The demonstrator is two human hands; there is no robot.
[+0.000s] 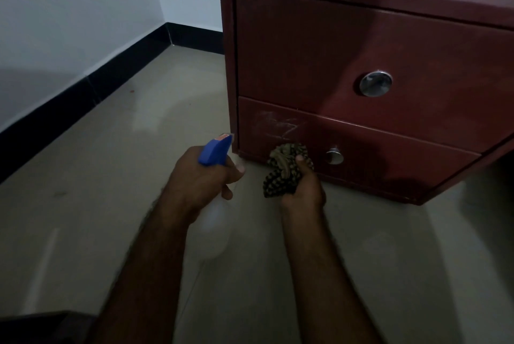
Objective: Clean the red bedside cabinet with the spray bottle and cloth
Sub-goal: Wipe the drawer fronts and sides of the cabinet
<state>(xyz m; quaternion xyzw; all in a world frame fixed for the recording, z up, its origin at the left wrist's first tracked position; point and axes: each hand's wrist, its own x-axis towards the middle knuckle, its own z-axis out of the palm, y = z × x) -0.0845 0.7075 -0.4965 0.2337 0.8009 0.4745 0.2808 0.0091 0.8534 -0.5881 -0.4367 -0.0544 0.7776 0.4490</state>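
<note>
We have one view only, a wide-angle camera worn on our head, low down and looking forward and down across the floor (111, 182). It faces the lower front of the red cabinet (361, 46), which stands close at the far right with its top cut off. The wall (69, 10) runs along the far left. Our forearms enter from the near edge. The left hand (200, 176), gripping the spray bottle (215, 150), and the right hand (303, 190), gripping the cloth (283, 171), sit near mid-frame.

The pale tiled floor (111, 176) bears the red bedside cabinet (306, 51), standing directly on it near the wall (55, 23).
</note>
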